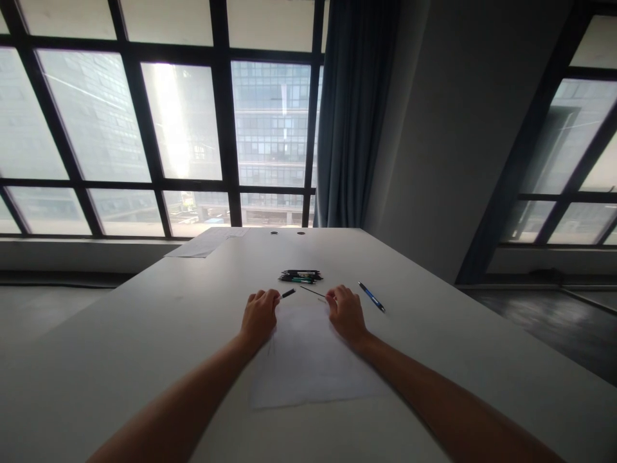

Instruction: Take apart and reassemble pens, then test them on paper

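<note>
My left hand (259, 316) rests at the upper left corner of a white sheet of paper (308, 363) and pinches a short black pen part (288, 293). At the sheet's upper right corner, my right hand (345, 312) holds a thin dark pen refill (312, 291) that points up and left toward the other hand. The two parts are apart, with a small gap between them. A bundle of dark pens (301, 276) lies just beyond both hands. A blue pen (371, 296) lies to the right of my right hand.
The white table (144, 334) stretches to a wall of tall windows. More papers (205, 243) lie at its far left corner, and two small round holes (287, 233) sit near the far edge. A blue curtain (354, 116) hangs behind.
</note>
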Demonstrator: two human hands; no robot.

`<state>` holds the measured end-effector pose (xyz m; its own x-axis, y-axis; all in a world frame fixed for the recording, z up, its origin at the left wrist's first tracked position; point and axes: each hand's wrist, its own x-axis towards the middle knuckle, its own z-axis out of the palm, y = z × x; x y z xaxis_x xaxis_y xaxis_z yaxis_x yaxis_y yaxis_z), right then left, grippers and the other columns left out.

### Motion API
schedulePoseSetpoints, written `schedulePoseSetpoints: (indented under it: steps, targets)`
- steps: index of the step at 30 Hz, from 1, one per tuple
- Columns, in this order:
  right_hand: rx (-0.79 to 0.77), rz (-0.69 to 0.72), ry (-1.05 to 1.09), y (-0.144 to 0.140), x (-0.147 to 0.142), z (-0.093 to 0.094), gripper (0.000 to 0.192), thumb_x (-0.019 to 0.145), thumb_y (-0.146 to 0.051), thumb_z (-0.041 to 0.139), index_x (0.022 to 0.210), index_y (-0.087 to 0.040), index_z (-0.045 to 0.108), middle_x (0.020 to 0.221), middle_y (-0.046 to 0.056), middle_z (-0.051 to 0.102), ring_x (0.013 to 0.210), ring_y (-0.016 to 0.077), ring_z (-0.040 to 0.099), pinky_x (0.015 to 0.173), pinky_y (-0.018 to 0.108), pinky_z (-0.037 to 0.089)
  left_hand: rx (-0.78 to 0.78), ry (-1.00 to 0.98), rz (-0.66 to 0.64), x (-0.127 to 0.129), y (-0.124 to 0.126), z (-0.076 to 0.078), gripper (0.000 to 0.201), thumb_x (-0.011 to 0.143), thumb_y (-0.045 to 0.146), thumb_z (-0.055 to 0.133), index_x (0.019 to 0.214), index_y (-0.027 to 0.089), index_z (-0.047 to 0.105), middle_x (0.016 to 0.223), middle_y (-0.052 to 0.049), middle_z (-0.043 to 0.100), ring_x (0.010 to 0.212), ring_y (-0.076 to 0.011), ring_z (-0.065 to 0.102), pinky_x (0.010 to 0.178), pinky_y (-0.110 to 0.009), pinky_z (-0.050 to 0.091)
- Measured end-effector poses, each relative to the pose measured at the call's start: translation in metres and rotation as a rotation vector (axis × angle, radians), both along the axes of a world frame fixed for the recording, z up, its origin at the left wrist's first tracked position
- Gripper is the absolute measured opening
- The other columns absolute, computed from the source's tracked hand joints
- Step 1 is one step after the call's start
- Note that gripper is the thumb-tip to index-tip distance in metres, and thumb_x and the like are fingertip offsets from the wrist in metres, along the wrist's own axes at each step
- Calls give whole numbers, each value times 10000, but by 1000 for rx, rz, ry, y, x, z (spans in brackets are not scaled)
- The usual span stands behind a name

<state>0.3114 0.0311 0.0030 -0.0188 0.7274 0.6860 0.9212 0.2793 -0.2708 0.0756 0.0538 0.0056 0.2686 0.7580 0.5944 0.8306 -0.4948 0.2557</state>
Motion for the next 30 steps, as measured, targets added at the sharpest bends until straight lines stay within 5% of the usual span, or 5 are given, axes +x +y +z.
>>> schedulePoseSetpoints:
  steps: [21, 30]
  targets:
    - [113, 75, -79, 0, 2, 1, 169, 920, -137, 442, 795, -175, 549, 811, 43, 591, 753, 176, 505, 723, 317, 301, 34, 9, 17, -2, 4, -3, 285, 895, 60, 411, 1039, 204, 610, 973, -43, 689, 899, -211, 593, 769, -355, 415]
    - [236, 238, -238, -6, -8, 8, 206, 973, -269, 444, 870, -187, 603, 894, 56, 626, 838, 184, 523, 812, 347, 329, 214, 146, -203, 1, -1, -4, 236, 919, 109, 441, 1033, 218, 617, 986, -41, 687, 921, -204, 577, 811, -369, 407]
